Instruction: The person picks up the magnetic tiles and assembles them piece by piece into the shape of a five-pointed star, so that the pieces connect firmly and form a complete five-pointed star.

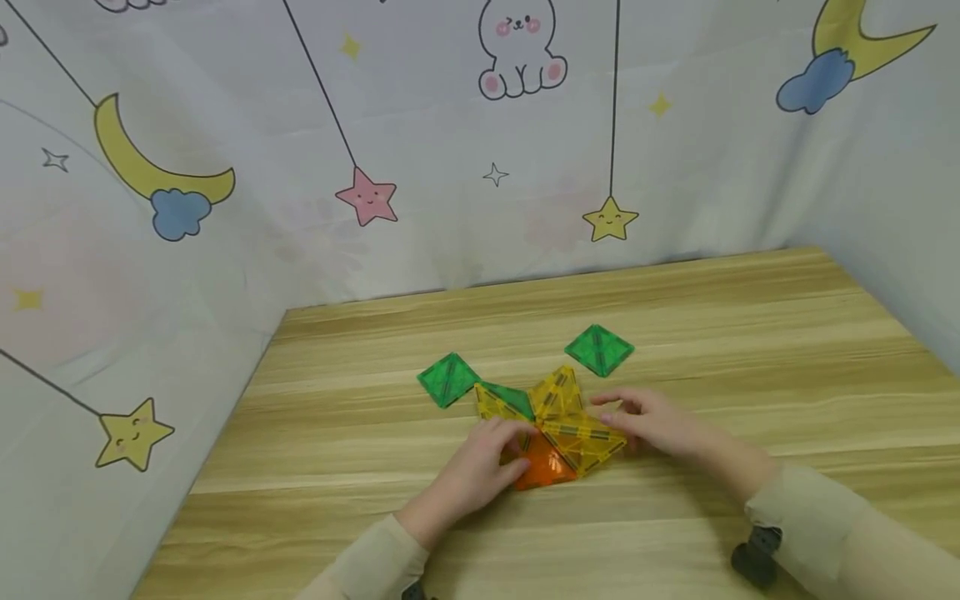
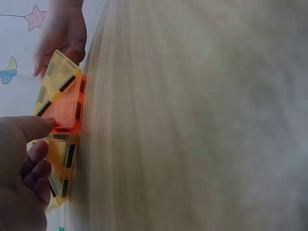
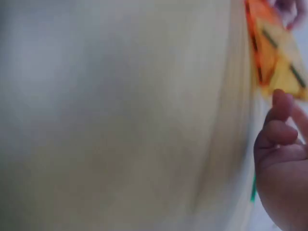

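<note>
Translucent magnetic tiles are joined into a raised, star-like piece on the table. An orange tile (image 1: 549,460) is at its front, with yellow triangular tiles (image 1: 588,442) around it and a green tile (image 1: 510,397) at the back left. My left hand (image 1: 480,467) holds the piece at its front left, thumb against the orange tile and other fingers curled beside the yellow ones, as the left wrist view shows. Just right of the piece is my right hand (image 1: 660,421), fingers loosely bent with nothing in them. Its fingertips are close to a yellow tile's corner in the blurred right wrist view.
Flat on the wooden table (image 1: 337,433) behind the piece lie two green diamonds, each of paired triangles: one at the left (image 1: 448,380), one at the right (image 1: 599,350). A white printed curtain (image 1: 450,225) borders the table's back and sides.
</note>
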The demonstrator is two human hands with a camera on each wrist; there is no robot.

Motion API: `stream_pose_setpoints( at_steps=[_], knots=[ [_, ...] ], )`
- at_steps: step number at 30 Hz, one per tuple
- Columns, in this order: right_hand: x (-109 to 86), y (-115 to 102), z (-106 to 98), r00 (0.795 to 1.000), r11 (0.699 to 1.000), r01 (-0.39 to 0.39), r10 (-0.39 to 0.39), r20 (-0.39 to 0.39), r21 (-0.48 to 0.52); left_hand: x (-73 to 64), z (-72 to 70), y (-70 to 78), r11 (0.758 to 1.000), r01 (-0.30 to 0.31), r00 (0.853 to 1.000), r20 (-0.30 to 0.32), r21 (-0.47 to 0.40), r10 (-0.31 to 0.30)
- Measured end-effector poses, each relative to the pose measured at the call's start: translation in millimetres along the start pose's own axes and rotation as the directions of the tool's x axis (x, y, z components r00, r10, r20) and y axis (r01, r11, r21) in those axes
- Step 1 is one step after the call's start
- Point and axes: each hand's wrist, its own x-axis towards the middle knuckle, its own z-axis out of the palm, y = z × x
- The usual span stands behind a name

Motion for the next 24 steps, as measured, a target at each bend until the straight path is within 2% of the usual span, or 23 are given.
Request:
stream_pose_setpoints(
  at_steps=[2, 4, 7, 10, 15, 19, 24],
  knots=[
    [6.6, -0.2, -9.9, 0.999, 0.998, 0.012, -0.016, -0.052, -0.066, 0.8, -0.6, -0.2, 1.000, 0.002, 1.000, 0.001, 0.003, -0.002],
    [14.3, 1.2, -18.7, 0.994, 0.985, 0.001, -0.020, -0.104, -0.175, 1.2, -0.8, -0.8, 1.000, -0.002, 1.000, -0.001, 0.008, 0.002],
    [26.2, 5.7, -29.1, 0.990, 0.937, -0.012, -0.038, -0.135, -0.348, 1.4, -0.3, -2.3, 1.000, -0.022, 1.000, -0.005, 0.016, 0.022],
    [34.3, 10.6, -35.9, 0.992, 0.890, -0.012, -0.049, -0.120, -0.455, 2.3, 0.7, -3.4, 0.999, -0.037, 0.999, -0.006, 0.023, 0.037],
    [31.6, 13.6, -43.4, 0.994, 0.856, -0.016, -0.043, -0.103, -0.516, 3.9, 1.9, -2.0, 0.999, -0.038, 0.999, 0.001, 0.014, 0.038],
    [19.0, 13.4, -47.8, 0.991, 0.852, -0.025, -0.046, -0.122, -0.523, 5.2, 1.4, -1.9, 1.000, -0.030, 0.999, 0.010, 0.007, 0.030],
    [9.9, 14.3, -48.8, 0.990, 0.839, 0.016, -0.088, -0.107, -0.544, 5.8, -0.8, -2.6, 1.000, -0.004, 1.000, 0.020, -0.001, 0.004]
  ],
)
